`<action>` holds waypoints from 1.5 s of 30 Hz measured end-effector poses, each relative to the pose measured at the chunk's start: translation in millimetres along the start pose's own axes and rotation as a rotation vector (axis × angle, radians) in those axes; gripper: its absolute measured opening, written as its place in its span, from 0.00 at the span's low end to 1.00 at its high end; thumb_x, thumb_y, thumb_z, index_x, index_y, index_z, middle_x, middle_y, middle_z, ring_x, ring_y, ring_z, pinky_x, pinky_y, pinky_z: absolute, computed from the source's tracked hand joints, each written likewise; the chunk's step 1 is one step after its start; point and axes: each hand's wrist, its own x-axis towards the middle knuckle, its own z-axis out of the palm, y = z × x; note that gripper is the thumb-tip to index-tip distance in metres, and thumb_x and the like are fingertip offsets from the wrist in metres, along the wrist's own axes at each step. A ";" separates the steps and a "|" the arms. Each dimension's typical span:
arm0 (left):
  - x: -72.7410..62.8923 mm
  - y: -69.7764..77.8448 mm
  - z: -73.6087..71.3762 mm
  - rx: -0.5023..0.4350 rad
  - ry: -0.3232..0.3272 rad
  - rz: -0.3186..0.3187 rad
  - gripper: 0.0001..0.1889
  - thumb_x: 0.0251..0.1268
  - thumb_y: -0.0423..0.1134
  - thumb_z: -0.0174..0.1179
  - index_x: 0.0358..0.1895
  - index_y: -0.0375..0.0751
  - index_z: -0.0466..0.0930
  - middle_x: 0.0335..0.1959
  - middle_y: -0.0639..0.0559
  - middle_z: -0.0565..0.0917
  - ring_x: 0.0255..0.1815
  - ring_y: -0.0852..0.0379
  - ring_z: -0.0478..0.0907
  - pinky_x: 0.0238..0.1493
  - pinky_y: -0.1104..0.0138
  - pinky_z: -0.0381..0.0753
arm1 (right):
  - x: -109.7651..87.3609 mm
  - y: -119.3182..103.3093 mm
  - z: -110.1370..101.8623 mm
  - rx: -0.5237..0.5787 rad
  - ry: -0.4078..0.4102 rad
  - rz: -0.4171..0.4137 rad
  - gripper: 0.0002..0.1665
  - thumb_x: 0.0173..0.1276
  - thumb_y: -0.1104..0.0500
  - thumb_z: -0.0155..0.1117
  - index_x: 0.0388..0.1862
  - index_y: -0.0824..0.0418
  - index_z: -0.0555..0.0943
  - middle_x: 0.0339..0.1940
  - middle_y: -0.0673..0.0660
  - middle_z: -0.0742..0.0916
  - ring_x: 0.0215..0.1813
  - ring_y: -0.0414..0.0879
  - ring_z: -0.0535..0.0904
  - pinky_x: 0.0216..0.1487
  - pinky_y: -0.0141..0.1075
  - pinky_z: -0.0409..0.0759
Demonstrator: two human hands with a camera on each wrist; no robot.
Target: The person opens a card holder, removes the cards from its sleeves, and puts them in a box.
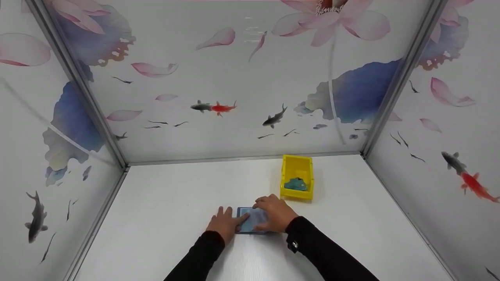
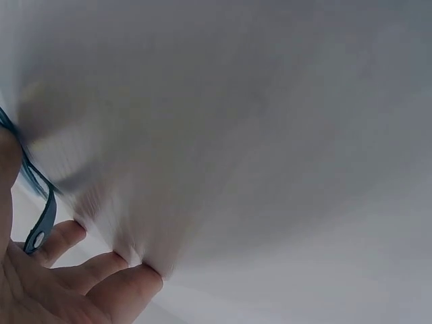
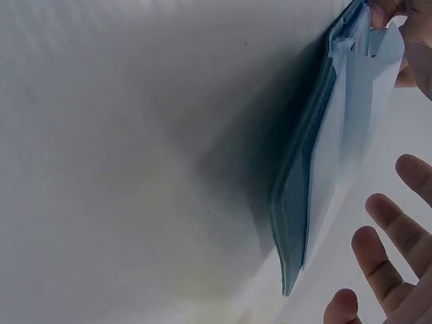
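Note:
A blue wallet-like holder (image 1: 256,219) lies on the white table in front of the person. My left hand (image 1: 222,225) is at its left side, thumb reaching over its surface and the other fingertips resting on the table. A blue strap with a metal snap (image 2: 44,219) shows between that thumb and the fingers. Over the right part of the holder is my right hand (image 1: 276,214). In the right wrist view its spread fingers (image 3: 379,270) stand apart from the holder, whose cover is lifted at an angle with a pale translucent sleeve (image 3: 358,108) inside.
Behind the right hand stands a yellow bin (image 1: 297,194) with a crumpled teal piece (image 1: 295,184) in it. White panels printed with fish and lotus flowers wall the table (image 1: 175,195) at the back, left and right.

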 end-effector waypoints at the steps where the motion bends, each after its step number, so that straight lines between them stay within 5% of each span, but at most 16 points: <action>1: 0.0 0.2 0.4 0.001 0.001 0.002 0.28 0.87 0.51 0.64 0.83 0.77 0.75 0.76 0.33 0.78 0.83 0.24 0.72 0.73 0.35 0.84 | 1.1 -1.0 1.5 -0.005 -0.010 -0.005 0.40 0.67 0.33 0.85 0.72 0.49 0.88 0.77 0.52 0.87 0.75 0.53 0.80 0.77 0.60 0.82; 22: -1.4 -0.7 0.4 0.000 0.021 0.005 0.27 0.87 0.51 0.63 0.83 0.74 0.77 0.70 0.35 0.81 0.79 0.27 0.75 0.69 0.36 0.86 | 9.1 -1.3 -3.8 0.002 -0.119 0.018 0.47 0.63 0.37 0.90 0.79 0.42 0.83 0.73 0.50 0.87 0.70 0.53 0.78 0.73 0.64 0.81; 28: -3.2 3.6 -5.2 0.016 0.022 -0.001 0.27 0.87 0.50 0.64 0.82 0.75 0.77 0.70 0.36 0.81 0.80 0.27 0.75 0.70 0.36 0.86 | 9.7 2.9 -2.2 0.000 -0.134 0.064 0.50 0.67 0.27 0.82 0.85 0.34 0.78 0.70 0.53 0.84 0.69 0.53 0.77 0.73 0.61 0.80; 33: -8.1 8.5 -17.1 0.006 0.015 0.004 0.26 0.87 0.49 0.64 0.82 0.70 0.79 0.67 0.36 0.81 0.77 0.29 0.77 0.70 0.36 0.86 | 9.4 4.1 -2.4 0.030 -0.098 0.097 0.38 0.72 0.25 0.76 0.74 0.41 0.88 0.70 0.55 0.84 0.71 0.55 0.78 0.76 0.63 0.78; 37: -10.7 10.4 -21.1 -0.011 0.011 -0.004 0.26 0.87 0.48 0.64 0.82 0.69 0.80 0.67 0.36 0.81 0.78 0.28 0.76 0.71 0.35 0.85 | 9.6 4.6 -3.5 0.003 -0.055 0.104 0.29 0.72 0.33 0.81 0.60 0.50 0.94 0.71 0.54 0.86 0.72 0.54 0.80 0.77 0.61 0.80; 45: -10.5 10.8 -21.4 -0.060 -0.001 -0.027 0.28 0.84 0.46 0.67 0.82 0.68 0.80 0.67 0.36 0.80 0.80 0.27 0.74 0.73 0.35 0.83 | 9.1 4.1 0.7 -0.104 -0.042 0.040 0.23 0.64 0.48 0.92 0.56 0.49 0.97 0.63 0.47 0.92 0.67 0.47 0.83 0.66 0.48 0.78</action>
